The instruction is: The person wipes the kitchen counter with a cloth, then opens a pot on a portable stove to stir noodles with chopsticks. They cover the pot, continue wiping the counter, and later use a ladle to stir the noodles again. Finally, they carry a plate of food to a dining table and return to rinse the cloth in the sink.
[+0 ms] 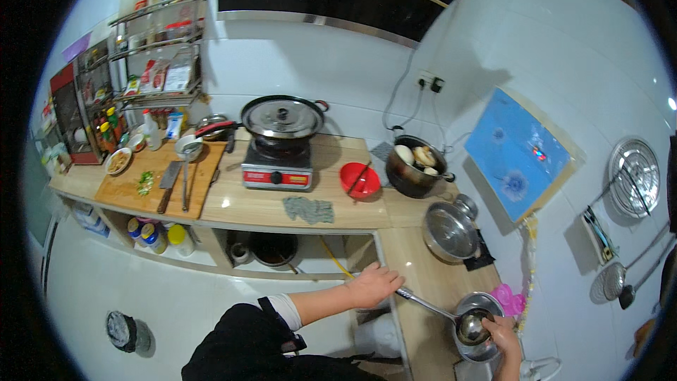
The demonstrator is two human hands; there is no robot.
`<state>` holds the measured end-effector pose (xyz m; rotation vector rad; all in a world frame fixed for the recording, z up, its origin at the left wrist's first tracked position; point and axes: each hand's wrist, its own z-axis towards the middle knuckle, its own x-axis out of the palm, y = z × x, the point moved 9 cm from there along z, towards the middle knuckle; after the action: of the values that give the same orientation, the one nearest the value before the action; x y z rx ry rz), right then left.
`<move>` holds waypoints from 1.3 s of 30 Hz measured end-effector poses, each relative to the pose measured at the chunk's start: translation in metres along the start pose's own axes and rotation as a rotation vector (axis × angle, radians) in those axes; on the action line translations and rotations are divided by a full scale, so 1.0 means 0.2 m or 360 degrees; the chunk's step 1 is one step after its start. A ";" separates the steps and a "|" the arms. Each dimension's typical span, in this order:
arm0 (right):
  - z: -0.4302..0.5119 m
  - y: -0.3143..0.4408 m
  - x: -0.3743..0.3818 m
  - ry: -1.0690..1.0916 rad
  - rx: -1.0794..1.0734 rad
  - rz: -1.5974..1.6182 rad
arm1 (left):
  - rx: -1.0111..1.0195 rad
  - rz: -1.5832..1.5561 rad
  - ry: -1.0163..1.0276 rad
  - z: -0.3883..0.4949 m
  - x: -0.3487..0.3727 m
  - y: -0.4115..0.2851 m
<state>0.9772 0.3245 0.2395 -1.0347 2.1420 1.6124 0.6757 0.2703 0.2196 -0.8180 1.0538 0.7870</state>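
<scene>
My left hand [374, 284] is closed around the handle end of a metal ladle [472, 327]. The ladle's bowl is over a stainless steel bowl [478, 353] near the counter's right end. At the rim of the ladle's bowl, my right hand [500, 330] grips it with thumb and fingers. Whether the right hand also holds something small inside the ladle cannot be told. A pink plastic item [509, 299] lies just behind the steel bowl.
A lidded pan [283, 116] sits on a portable gas stove [277, 169]. Nearby are a red bowl [359, 181], a dark pot [415, 169], a steel pot [450, 231] and a grey cloth [308, 210]. A cleaver [169, 175] lies on a wooden cutting board [203, 190].
</scene>
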 end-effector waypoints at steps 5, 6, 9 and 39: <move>0.26 0.31 0.45 0.0321 -0.0061 -0.0084 | -0.0426 -0.0280 0.0242 -0.41 0.00 0.42; 0.30 0.39 0.51 0.0332 -0.0186 0.0119 | -0.0476 -0.0300 0.0182 -0.48 -0.03 0.48; 0.43 0.52 0.73 0.0396 -0.0214 0.0789 | -0.0625 -0.0365 -0.0076 -0.64 -0.13 0.63; 1.50 1.81 1.80 0.1190 -0.0223 0.1237 | -0.0508 -0.1003 0.0516 -0.35 -0.35 1.85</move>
<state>0.4170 0.5096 0.1855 -1.0104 3.2766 1.8930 0.3072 0.3742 0.1948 -1.4961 0.8773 0.2851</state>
